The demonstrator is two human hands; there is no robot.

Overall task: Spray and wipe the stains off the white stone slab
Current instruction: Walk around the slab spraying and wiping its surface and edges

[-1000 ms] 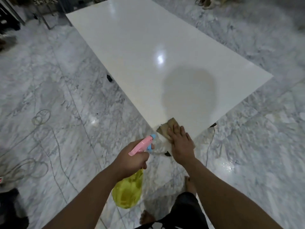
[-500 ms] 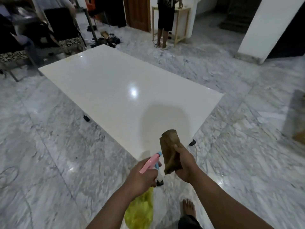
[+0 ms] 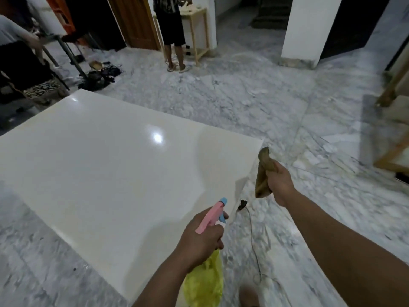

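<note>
The white stone slab (image 3: 106, 169) lies flat on the grey marble floor (image 3: 276, 103), filling the left and centre. Above its near right corner, the left hand (image 3: 200, 237) has its fingers wrapped around a yellow spray bottle (image 3: 204, 282) with a pink trigger head. To the right, clear of the slab's edge, the right hand (image 3: 280, 181) grips a bunched brown cloth (image 3: 263, 173).

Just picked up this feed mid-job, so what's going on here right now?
A person stands at the near corner of a white stone slab lying on the marble floor. The left hand grips a yellow spray bottle with a pink trigger head aimed across the slab. The right hand holds a bunched brown cloth in the air just past the slab's edge, not touching it. No stains show clearly on the glossy surface from here.
</note>
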